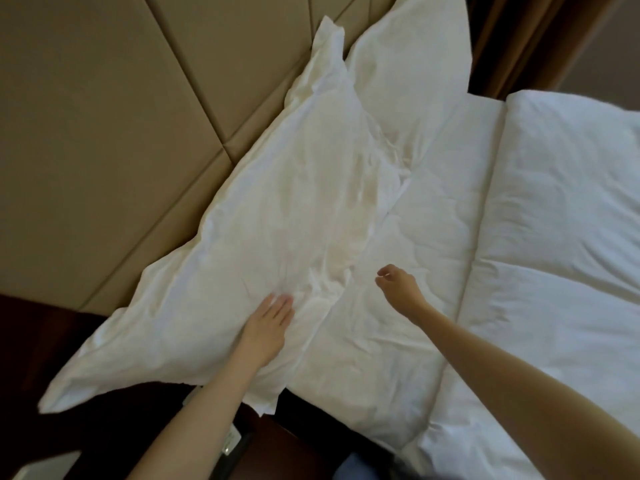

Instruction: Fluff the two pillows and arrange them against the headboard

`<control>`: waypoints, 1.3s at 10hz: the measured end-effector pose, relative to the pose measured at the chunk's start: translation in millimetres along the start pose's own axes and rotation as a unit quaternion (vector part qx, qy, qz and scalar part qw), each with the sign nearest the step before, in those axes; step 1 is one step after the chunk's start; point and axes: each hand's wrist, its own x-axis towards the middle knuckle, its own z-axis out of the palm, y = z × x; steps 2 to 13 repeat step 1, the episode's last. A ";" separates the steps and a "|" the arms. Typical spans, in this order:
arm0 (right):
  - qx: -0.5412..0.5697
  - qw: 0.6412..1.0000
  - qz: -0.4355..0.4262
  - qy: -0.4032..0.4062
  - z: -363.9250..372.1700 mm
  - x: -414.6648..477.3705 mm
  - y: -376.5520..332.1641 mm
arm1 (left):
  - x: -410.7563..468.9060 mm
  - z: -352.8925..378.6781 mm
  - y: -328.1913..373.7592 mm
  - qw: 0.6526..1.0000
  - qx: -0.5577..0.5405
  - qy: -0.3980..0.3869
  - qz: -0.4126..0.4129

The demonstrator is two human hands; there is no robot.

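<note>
A wrinkled white pillow (270,237) leans against the tan padded headboard (114,126), its near corner hanging past the bed's edge. A second white pillow (412,95) stands behind it, further along the headboard, partly covered by the first. My left hand (268,325) lies flat on the lower part of the near pillow, fingers together and extended. My right hand (398,287) hovers just above the sheet beside that pillow, fingers loosely curled, holding nothing.
A white sheet (408,271) covers the mattress, and a folded white duvet (561,216) lies to the right. A dark wooden bedside table (69,427) with small objects sits below the pillow. A brown curtain (526,39) hangs at the top right.
</note>
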 end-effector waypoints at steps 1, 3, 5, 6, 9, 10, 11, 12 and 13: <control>-0.012 1.000 0.014 0.000 -4.8 -5.9 15.2 | -9.4 24.0 28.5 0.990 -0.101 -0.094 0.022; -0.012 1.000 0.014 0.000 -4.8 -5.9 15.2 | -9.4 24.0 28.5 0.990 -0.101 -0.094 0.022; -0.012 1.000 0.014 0.000 -4.8 -5.9 15.2 | -9.4 24.0 28.5 0.990 -0.101 -0.094 0.022; -0.012 1.000 0.014 0.000 -4.8 -5.9 15.2 | -9.4 24.0 28.5 0.990 -0.101 -0.094 0.022; -0.012 1.000 0.014 0.000 -4.8 -5.9 15.2 | -9.4 24.0 28.5 0.990 -0.101 -0.094 0.022; -0.012 1.000 0.014 0.000 -4.8 -5.9 15.2 | -9.4 24.0 28.5 0.990 -0.101 -0.094 0.022; -0.012 1.000 0.014 0.000 -4.8 -5.9 15.2 | -9.4 24.0 28.5 0.990 -0.101 -0.094 0.022; -0.012 1.000 0.014 0.000 -4.8 -5.9 15.2 | -9.4 24.0 28.5 0.990 -0.101 -0.094 0.022; -0.012 1.000 0.014 0.000 -4.8 -5.9 15.2 | -9.4 24.0 28.5 0.990 -0.101 -0.094 0.022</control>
